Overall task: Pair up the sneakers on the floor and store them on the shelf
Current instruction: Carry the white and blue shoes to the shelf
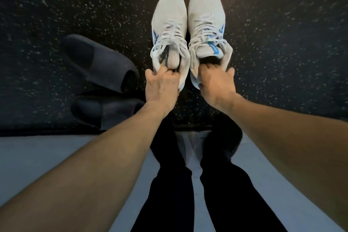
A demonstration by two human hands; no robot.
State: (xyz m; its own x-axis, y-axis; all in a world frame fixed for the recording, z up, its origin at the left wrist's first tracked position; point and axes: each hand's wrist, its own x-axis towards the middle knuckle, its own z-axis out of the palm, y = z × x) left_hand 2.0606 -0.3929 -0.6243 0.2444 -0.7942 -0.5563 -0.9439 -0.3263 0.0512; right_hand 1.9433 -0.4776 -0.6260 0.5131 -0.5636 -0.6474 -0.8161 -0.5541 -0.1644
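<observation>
Head view, looking straight down past my legs. My left hand [162,85] grips the heel collar of the left white sneaker [169,30], fingers curled inside the opening behind the tongue, thumb on the outer side of the collar. My right hand [216,84] grips the right white sneaker [206,22] the same way: fingers hooked into the opening, thumb outside on the right edge of the collar. Both hands are thus clamped on a shoe each. The two sneakers sit side by side, toes pointing away from me, nearly parallel and just beside each other with a narrow dark gap between them; both are white knit with white laces and blue side markings. I cannot tell whether their soles rest on the floor or are lifted off it. Under them is the dark speckled floor [282,43]. To the left, well apart from the white pair, are two dark grey slip-on shoes: one [101,62] angled with its opening toward my left hand, the other [105,111] nearer me, partly hidden by my left forearm. My dark trousers [173,184] fill the lower centre, over a pale grey floor strip [47,152]. The shelf is not in this view.
</observation>
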